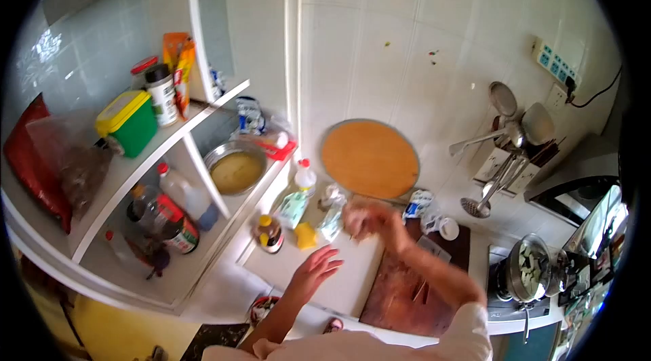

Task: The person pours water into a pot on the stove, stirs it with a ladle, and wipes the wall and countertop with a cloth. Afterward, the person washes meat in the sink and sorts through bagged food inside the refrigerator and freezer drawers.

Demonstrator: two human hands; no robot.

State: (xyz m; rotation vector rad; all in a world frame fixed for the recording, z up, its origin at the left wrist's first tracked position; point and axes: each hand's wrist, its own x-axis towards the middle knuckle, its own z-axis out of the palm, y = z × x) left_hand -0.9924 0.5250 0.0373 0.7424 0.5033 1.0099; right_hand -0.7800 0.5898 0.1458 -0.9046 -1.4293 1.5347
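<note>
The grip of the left hand [315, 271] is spread, touching nothing, its fingers pointing right over the desk [349, 278]; the right hand [388, 224] is blurred, so whether its grip pinches anything cannot be told. Left to right, a dark sauce bottle [270, 235] stands upright, yellow cap upward. Beside it, a green-and-white packet [293, 209] lies with its long axis slanting toward the upper right. A yellow sponge-like block [306, 236] sits just above the left fingertips, near a red-capped bottle [305, 178]. A crumpled pale packet [330, 225] lies just left of the right hand, its long axis running near-vertically in view. A pinkish mass [359, 220] shows at the right fingers, hand or held thing unclear. The right forearm crosses a wooden cutting board [397, 293].
</note>
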